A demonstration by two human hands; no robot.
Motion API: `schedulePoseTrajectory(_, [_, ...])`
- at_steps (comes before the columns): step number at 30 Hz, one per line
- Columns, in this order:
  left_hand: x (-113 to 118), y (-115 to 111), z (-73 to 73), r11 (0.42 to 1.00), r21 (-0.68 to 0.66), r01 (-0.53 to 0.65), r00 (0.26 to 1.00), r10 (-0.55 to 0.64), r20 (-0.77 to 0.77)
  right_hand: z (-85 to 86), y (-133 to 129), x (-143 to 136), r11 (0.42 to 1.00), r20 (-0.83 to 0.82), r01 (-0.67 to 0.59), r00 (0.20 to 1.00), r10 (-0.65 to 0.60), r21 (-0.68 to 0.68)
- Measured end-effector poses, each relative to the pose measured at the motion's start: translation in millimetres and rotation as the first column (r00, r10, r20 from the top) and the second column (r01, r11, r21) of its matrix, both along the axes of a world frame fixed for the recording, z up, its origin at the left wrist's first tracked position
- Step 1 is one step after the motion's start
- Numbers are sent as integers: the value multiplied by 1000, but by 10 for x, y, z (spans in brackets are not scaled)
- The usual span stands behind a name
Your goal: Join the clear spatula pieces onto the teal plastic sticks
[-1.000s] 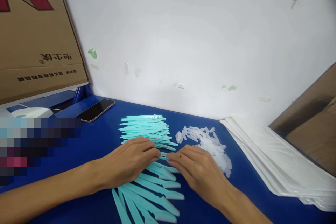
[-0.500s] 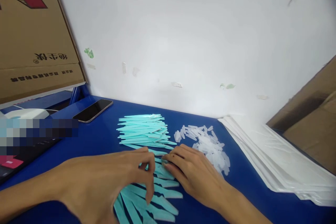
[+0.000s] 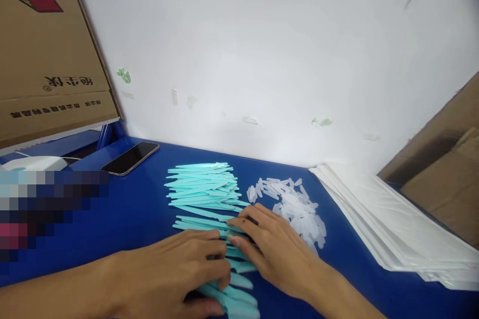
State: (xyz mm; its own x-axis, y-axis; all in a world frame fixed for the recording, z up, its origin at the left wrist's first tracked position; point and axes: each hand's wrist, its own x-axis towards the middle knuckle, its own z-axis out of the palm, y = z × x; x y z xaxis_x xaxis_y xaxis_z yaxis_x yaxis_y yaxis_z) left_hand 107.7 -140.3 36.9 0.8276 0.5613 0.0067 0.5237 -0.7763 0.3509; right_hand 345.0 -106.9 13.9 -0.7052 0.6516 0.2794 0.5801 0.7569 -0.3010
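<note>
Low over the counter point(image 3: 142, 214), the left hand point(image 3: 183, 264) curls its fingers across the near turquoise eyebrow razors point(image 3: 239, 304), thumb set apart from them; whether it grips any I cannot tell. Just beside it, the right hand point(image 3: 280, 246) rests its fingertips at the razors' right ends, forefinger and thumb parted, and a grip there is equally unclear. Beyond the hands lies a stack of similar razors point(image 3: 202, 187), with translucent plastic caps point(image 3: 303, 217) heaped to its right. Farther out are a smartphone point(image 3: 130, 158) at left, white plastic sheets point(image 3: 389, 229) at right, a printed cardboard box point(image 3: 41, 55) and the white wall point(image 3: 262, 55).
</note>
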Motion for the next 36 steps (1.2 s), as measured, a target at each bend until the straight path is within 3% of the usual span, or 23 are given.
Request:
schedulePoseTrajectory(8, [15,18,-199,978,203,-51,998,44,41,17,-31,-35,998,-22,-37,999,36,-45])
schedulePoseTrajectory(16, [0,0,-215,982,177,-64,991,42,124,45,-24,8,992,-68,-61,996,53,-113])
schedulePoseTrajectory(19, [-33,66,-159,977,188,-103,979,65,194,46,13,22,996,-80,-49,996,43,-79])
schedulePoseTrajectory(22, [-101,218,-123,942,286,-175,971,116,211,53,105,83,1000,-94,11,996,-9,21])
schedulePoseTrajectory(25, [-190,390,-145,901,358,-247,967,203,156,87,237,225,976,-56,134,990,-126,169])
schedulePoseTrajectory(28, [-256,489,-197,887,388,-248,968,235,81,142,350,395,946,52,193,975,-214,262])
schedulePoseTrajectory(32, [-278,498,-258,894,383,-233,971,232,49,205,406,530,937,142,213,955,-259,278])
schedulePoseTrajectory(36, [-273,485,-297,886,400,-235,970,242,33,258,392,583,961,178,189,958,-226,203])
